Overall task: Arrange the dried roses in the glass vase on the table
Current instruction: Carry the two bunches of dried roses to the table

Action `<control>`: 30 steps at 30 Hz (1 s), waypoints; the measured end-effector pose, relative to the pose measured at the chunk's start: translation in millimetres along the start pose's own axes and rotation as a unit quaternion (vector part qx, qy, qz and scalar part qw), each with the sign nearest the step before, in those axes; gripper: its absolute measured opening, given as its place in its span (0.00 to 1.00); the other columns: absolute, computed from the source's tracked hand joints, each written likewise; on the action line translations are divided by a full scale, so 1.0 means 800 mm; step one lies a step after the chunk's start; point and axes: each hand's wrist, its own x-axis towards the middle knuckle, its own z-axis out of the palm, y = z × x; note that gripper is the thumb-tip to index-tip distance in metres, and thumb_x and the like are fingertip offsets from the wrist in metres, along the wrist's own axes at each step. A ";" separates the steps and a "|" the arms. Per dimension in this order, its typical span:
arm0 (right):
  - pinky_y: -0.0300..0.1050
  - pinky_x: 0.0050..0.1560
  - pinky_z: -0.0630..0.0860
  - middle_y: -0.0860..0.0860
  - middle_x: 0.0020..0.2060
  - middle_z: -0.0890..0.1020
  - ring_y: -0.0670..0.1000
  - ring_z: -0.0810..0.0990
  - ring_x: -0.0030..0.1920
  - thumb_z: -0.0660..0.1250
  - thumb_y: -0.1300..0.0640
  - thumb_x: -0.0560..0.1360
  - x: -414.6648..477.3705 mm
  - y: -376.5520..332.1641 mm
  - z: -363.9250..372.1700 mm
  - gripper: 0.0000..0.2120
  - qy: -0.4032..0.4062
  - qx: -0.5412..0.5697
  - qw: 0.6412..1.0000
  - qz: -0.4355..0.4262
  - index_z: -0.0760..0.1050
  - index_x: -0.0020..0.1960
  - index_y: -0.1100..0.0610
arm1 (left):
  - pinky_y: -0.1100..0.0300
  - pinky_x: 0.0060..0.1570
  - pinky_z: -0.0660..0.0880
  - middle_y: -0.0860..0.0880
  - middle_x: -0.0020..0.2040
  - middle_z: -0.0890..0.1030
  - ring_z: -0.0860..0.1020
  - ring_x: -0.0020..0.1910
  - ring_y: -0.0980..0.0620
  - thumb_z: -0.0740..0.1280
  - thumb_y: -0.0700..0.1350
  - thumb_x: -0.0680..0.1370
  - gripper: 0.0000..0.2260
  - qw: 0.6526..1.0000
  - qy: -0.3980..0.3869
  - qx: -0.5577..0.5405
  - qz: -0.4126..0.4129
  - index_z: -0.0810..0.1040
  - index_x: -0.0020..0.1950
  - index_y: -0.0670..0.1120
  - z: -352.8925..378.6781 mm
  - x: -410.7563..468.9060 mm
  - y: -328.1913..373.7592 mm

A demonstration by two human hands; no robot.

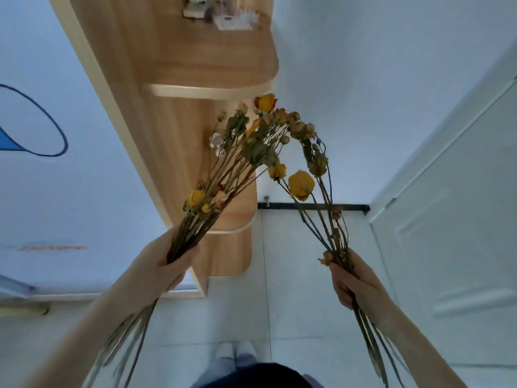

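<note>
- Plainly, both arms reach forward and up from the bottom of the view, each hand wrapped around its own bunch of dried roses.
- Left hand [165, 264]: the forearm rises from the lower left, and the fingers are curled tight around the stems of the larger bunch [223, 163], gripping partway up so that the cut ends trail down past the wrist.
- That larger bunch leans up and to the right, its faded yellow and brown heads fanned out in front of the wooden shelf unit [195, 65].
- Right hand [352, 284]: the forearm comes in from the lower right, the fist is clenched on the stems of the smaller bunch [302, 183], and the stem ends hang below the hand.
- The smaller bunch tilts up and to the left, with one large yellow bloom low and several drooping heads curving over at the top.
- The tops of the two bunches meet or overlap near the middle of the view; the hands themselves are well apart.
- Below, the tiled floor [293, 275] and the person's feet [237, 351] are visible; a white door [461, 219] stands at the right.
</note>
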 end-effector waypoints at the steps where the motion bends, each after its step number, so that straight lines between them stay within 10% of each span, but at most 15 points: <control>1: 0.36 0.21 0.64 0.46 0.22 0.67 0.46 0.62 0.20 0.59 0.64 0.79 -0.009 0.017 0.000 0.06 0.003 -0.008 1.000 0.016 0.74 0.52 0.59 | 0.66 0.19 0.62 0.50 0.21 0.67 0.63 0.18 0.56 0.62 0.38 0.78 0.10 1.000 -0.002 -0.010 -0.019 0.70 0.39 0.51 0.008 -0.010 -0.016; 16: 0.34 0.20 0.57 0.43 0.24 0.66 0.43 0.60 0.22 0.59 0.61 0.80 -0.078 0.148 0.019 0.05 0.022 -0.047 0.974 0.220 0.73 0.52 0.56 | 0.67 0.18 0.61 0.52 0.24 0.67 0.62 0.20 0.58 0.62 0.40 0.78 0.03 0.974 -0.071 -0.037 -0.211 0.71 0.49 0.47 0.066 -0.081 -0.167; 30: 0.33 0.20 0.58 0.42 0.23 0.66 0.42 0.61 0.22 0.58 0.61 0.80 -0.119 0.174 0.065 0.05 0.141 0.008 0.953 0.269 0.72 0.51 0.56 | 0.66 0.22 0.67 0.49 0.30 0.70 0.67 0.24 0.57 0.63 0.42 0.78 0.03 0.946 -0.234 0.055 -0.218 0.70 0.48 0.42 0.088 -0.037 -0.179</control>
